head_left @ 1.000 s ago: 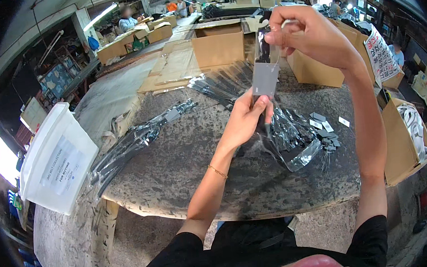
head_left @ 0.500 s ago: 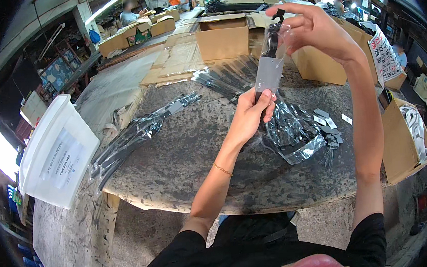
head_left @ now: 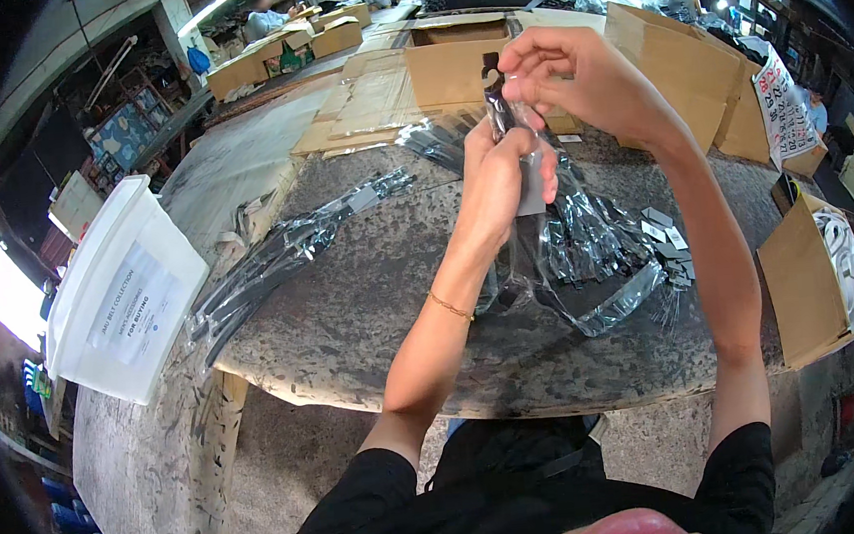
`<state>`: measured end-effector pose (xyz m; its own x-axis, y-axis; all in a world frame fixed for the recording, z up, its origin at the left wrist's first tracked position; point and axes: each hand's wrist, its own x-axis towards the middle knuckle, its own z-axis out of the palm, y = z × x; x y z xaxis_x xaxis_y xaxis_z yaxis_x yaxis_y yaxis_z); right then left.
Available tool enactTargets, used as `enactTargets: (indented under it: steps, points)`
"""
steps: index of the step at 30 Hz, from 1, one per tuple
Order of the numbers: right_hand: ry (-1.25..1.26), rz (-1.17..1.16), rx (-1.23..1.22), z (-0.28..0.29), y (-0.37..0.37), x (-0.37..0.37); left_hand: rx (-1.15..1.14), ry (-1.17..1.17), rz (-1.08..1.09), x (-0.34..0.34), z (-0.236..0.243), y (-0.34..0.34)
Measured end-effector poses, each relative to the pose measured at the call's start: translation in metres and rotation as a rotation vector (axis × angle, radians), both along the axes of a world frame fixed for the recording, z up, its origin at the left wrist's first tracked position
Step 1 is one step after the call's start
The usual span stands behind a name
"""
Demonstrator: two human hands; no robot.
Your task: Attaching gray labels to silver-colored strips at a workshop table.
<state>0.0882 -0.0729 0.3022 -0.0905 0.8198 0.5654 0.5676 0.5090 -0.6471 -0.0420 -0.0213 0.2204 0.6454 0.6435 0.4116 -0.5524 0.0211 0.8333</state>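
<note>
Two bare hands meet over a broad table with a worn, mottled grey-black top (head_left: 351, 318), its near edge curved by the lens. The left hand (head_left: 500, 176) is wrapped around a slim black strip in a clear plastic sleeve with a grey card (head_left: 531, 197), held above the table in front of the body, its black hook (head_left: 491, 69) pointing up. The right hand (head_left: 568, 80) has its fingertips bent in beside that hook; whether they pinch the film, I cannot tell.

On the table lie a loose bundle of clear-sleeved black strips (head_left: 295, 252) and small grey and white cards (head_left: 676, 247). A white translucent plastic bin (head_left: 177, 252) stands at the left; at the right, an open brown cardboard box (head_left: 796, 303) contains white straps (head_left: 837, 255). Farther back, a strip light (head_left: 213, 7) hangs in the cluttered workshop, where a seated person (head_left: 265, 21) is small and blurred.

Left fingers cover the packet's middle; its lower end blends into glossy plastic behind. Dark rims cut off the room's sides.
</note>
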Motion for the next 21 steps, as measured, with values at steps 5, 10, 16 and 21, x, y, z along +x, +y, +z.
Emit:
enactTargets:
  steps: [5, 10, 16, 21]
  points:
    - [-0.210, -0.057, -0.026, -0.004, -0.006, 0.005, 0.036, -0.050, 0.000, -0.001, -0.002, 0.002]
    - [-0.316, -0.060, -0.088, 0.002, -0.013, 0.011, 0.108, -0.049, -0.015, -0.006, -0.001, 0.001]
    - [-0.142, -0.118, 0.271, 0.009, -0.020, 0.004, 0.061, 0.068, -0.026, -0.003, -0.010, 0.002]
    - [-0.168, -0.157, 0.028, 0.007, -0.019, 0.002, 0.095, 0.060, -0.029, -0.010, -0.009, -0.002]
